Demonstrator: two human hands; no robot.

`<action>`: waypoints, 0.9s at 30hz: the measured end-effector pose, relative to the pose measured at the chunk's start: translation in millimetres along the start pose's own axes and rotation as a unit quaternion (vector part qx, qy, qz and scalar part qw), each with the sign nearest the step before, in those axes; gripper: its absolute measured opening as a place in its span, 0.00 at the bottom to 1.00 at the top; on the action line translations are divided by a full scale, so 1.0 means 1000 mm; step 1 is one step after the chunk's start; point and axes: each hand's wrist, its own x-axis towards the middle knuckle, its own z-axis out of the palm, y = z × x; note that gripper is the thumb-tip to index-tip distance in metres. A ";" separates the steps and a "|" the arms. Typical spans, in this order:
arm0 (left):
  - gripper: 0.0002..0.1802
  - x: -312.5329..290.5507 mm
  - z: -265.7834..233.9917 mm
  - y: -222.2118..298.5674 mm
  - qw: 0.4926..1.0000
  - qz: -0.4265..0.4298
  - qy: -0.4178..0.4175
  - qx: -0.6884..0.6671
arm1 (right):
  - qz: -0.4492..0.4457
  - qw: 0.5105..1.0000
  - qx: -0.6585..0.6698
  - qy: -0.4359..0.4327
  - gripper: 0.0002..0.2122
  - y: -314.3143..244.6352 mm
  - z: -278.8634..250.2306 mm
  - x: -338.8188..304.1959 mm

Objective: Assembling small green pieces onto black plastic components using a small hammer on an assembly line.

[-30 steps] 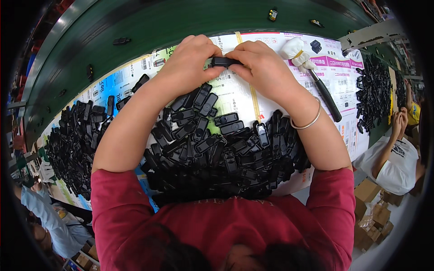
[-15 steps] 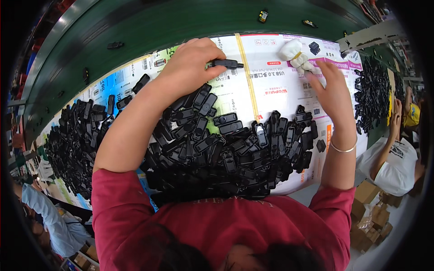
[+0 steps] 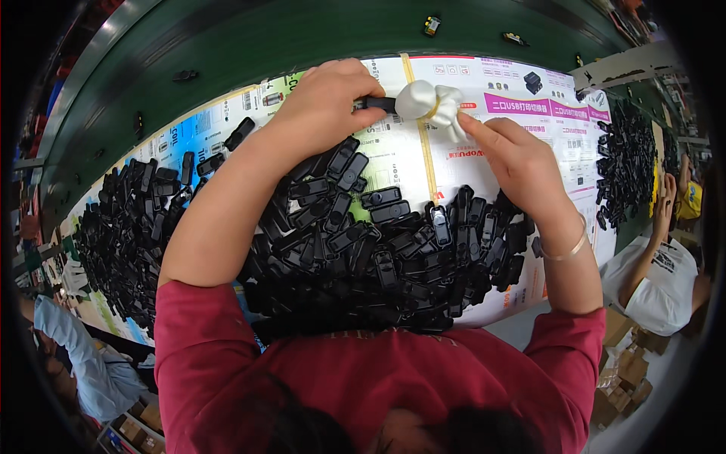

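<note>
My left hand (image 3: 329, 102) pinches a small black plastic casing (image 3: 380, 104) above the printed sheets, its narrow end pointing right. My right hand (image 3: 518, 163) grips the loose tail of a white cloth bundle (image 3: 416, 100), tied round with a yellowish band. The bundle's round head is against or just over the right end of the casing; whether they touch I cannot tell. Close in front of me lies a heap of similar black casings (image 3: 386, 268), below both hands.
Another heap of black casings (image 3: 132, 227) spreads to the left, a third (image 3: 628, 155) to the right. Beyond the table runs a green conveyor belt (image 3: 302, 38) carrying a few small parts. Other people sit at both sides; a co-worker in a white shirt (image 3: 654, 284) is on the right.
My right hand has picked up the white cloth bundle and brought it left to the casing in my left hand. The left hand has stayed nearly in place. Parts on the belt have shifted slightly left.
</note>
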 end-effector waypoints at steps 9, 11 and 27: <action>0.13 -0.001 -0.002 0.003 1.000 0.009 -0.001 0.028 | 0.082 0.992 0.084 -0.040 0.20 -0.004 0.014 0.004; 0.13 -0.003 -0.007 0.006 0.996 0.022 -0.010 0.080 | 0.113 0.989 0.078 -0.050 0.20 0.010 0.006 -0.001; 0.19 0.058 -0.012 -0.034 0.970 -0.080 0.059 0.222 | -0.138 0.969 0.167 -0.118 0.14 -0.078 0.041 0.029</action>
